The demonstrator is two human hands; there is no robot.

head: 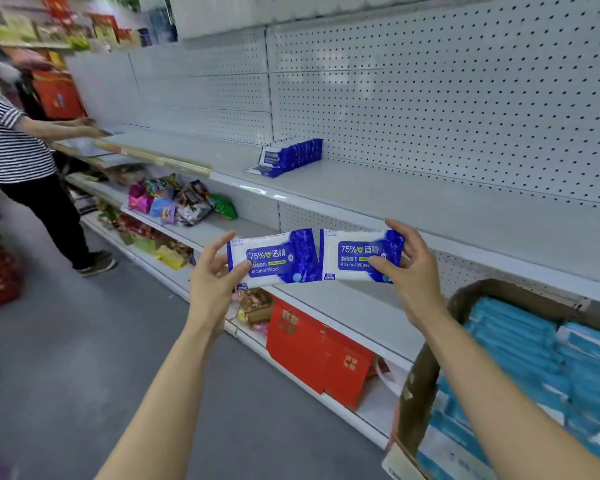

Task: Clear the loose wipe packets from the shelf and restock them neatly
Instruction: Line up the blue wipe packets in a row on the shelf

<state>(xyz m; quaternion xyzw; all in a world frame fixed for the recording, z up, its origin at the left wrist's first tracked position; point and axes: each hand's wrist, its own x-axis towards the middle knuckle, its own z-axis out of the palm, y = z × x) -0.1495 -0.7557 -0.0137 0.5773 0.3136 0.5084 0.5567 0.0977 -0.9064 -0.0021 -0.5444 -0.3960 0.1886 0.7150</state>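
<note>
Nearest, at the lower right of the frame: an open cardboard box (426,362) packed with light-blue packets (520,344). Just above centre, two forearms raised side by side. Left hand (211,279) clamped on one wipe packet (274,258), thumb across its printed face, fingers behind its left end. Right hand (413,271) clamped on a second wipe packet (359,255), thumb on the front, fingers wrapped over its right end. Both packets held flat toward the camera (blue-and-white, marked "75%" and "Alcohol Wipes"), inner ends touching or nearly so, in mid-air in front of the shelf edge (326,206).

Beyond the hands, lower centre: red gift boxes (312,355) on the bottom shelf. Further left, a heap of colourful snack bags (184,202) on a lower shelf. Above and behind, centre of the frame: a short row of blue wipe packets (293,156) standing upright on the white shelf against the pegboard back panel (465,98), one packet lying flat at its front.

Far left: another person in a striped shirt (7,140), arms reaching toward the shelving.
</note>
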